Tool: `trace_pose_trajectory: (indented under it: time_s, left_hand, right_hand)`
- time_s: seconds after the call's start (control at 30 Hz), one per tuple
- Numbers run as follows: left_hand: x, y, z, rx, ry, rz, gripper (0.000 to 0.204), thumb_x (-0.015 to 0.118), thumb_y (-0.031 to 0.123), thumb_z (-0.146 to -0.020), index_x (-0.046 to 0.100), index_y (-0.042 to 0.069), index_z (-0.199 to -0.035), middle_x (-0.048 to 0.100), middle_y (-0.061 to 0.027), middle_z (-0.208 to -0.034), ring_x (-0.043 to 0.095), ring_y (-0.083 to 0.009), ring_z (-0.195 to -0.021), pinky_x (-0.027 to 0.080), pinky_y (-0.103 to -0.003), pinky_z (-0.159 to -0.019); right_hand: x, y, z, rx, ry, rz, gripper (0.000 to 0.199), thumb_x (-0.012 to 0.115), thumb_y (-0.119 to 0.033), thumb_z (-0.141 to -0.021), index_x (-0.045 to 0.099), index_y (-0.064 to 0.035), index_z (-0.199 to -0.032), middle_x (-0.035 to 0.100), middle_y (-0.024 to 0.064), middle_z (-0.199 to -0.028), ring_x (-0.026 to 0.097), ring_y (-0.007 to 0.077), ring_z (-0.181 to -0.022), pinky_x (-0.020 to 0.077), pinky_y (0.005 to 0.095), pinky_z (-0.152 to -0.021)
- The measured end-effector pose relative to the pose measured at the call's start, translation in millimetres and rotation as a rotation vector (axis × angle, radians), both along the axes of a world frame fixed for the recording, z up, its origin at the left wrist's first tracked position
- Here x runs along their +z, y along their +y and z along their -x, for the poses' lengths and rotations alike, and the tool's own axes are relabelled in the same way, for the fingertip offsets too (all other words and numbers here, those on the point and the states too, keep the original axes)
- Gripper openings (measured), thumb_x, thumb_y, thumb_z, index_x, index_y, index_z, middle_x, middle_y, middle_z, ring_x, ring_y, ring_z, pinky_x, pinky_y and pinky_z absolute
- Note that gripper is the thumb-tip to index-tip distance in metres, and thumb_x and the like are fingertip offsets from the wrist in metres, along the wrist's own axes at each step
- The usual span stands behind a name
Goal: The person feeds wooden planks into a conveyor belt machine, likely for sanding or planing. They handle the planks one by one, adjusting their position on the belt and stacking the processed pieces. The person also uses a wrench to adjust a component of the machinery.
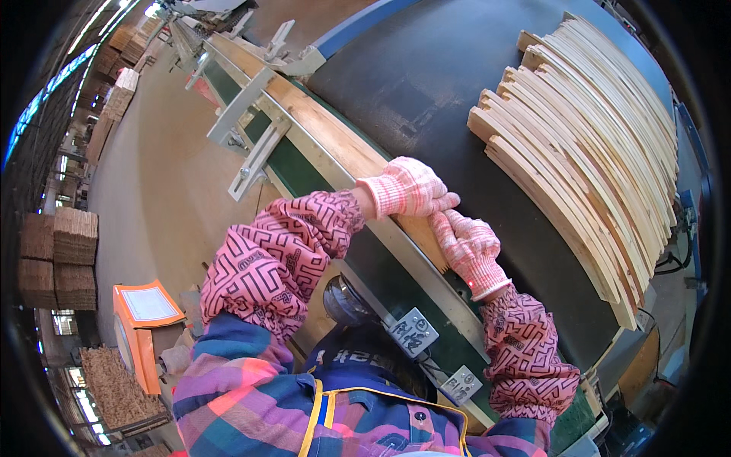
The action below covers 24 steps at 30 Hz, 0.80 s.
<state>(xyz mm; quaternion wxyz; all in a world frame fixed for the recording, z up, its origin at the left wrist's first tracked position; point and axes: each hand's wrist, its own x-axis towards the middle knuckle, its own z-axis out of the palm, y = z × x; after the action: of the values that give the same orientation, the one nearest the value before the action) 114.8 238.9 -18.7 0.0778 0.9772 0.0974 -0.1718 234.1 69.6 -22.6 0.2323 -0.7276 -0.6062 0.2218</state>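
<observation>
1. Reaching forward in the head view, my left hand [407, 189], in a pink-and-white knitted glove, lies over the long wooden board [335, 129]. Its fingers are bent and kept close together, pointing to my right; whether they grip the board, I cannot tell.
2. My right hand [474, 255], in a similar glove, is at the near end of the board, by its right edge. Its fingers are narrow together and point toward my left fingertips, which they meet or almost meet. If they pinch the wood, I cannot tell, because the undersides are hidden.
3. The board runs from under my left hand away to the upper left, and its near end shows just left of my right hand.
4. Along the board's left side goes a metal rail [411, 255]. To the right, well apart from my fingers, a row of wooden strips [579, 167] lies on a dark surface [381, 84].
</observation>
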Motion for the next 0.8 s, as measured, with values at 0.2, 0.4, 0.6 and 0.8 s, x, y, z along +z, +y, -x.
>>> trace_pose_trajectory:
  time_s: [0.2, 0.4, 0.6, 0.8]
  left_hand:
    - [10, -15, -1, 0.051, -0.226, 0.094, 0.030, 0.048, 0.039, -0.100, 0.072, 0.024, -0.107, 0.075, -0.0035, -0.090, 0.074, -0.0286, -0.086, 0.059, -0.043, -0.072]
    - [44, 3, 22, -0.070, -0.225, 0.212, 0.034, 0.044, 0.042, -0.103, 0.073, 0.024, -0.106, 0.076, -0.0088, -0.091, 0.073, -0.0336, -0.085, 0.057, -0.047, -0.073]
    - [57, -8, 20, 0.086, -0.036, -0.010, 0.033, 0.049, 0.043, -0.099, 0.073, 0.020, -0.092, 0.075, -0.0071, -0.086, 0.073, -0.0319, -0.080, 0.057, -0.046, -0.069]
    - [94, -52, 48, 0.344, -1.044, -0.262, 0.022, 0.077, 0.027, -0.082, 0.069, 0.012, -0.095, 0.067, -0.0096, -0.080, 0.067, -0.0310, -0.078, 0.054, -0.043, -0.070]
  right_hand:
    - [5, -9, -4, 0.035, -0.072, 0.014, 0.028, 0.057, -0.034, -0.103, 0.071, -0.0119, -0.113, 0.071, 0.0174, -0.080, 0.070, 0.0372, -0.072, 0.0543, 0.0461, -0.064]
    - [21, -4, 29, -0.208, 0.218, -0.123, 0.023, 0.065, -0.034, -0.098, 0.074, -0.0140, -0.089, 0.069, 0.0143, -0.074, 0.069, 0.0323, -0.066, 0.0534, 0.0412, -0.062]
    - [28, -1, 23, 0.053, -0.276, -0.029, 0.027, 0.070, -0.027, -0.087, 0.072, -0.0124, -0.109, 0.070, 0.0066, -0.098, 0.068, 0.0302, -0.079, 0.0538, 0.0437, -0.066]
    - [97, -73, -35, 0.025, -0.069, -0.514, 0.035, 0.077, -0.020, -0.081, 0.073, -0.0099, -0.115, 0.070, 0.0125, -0.106, 0.067, 0.0312, -0.093, 0.0534, 0.0423, -0.081]
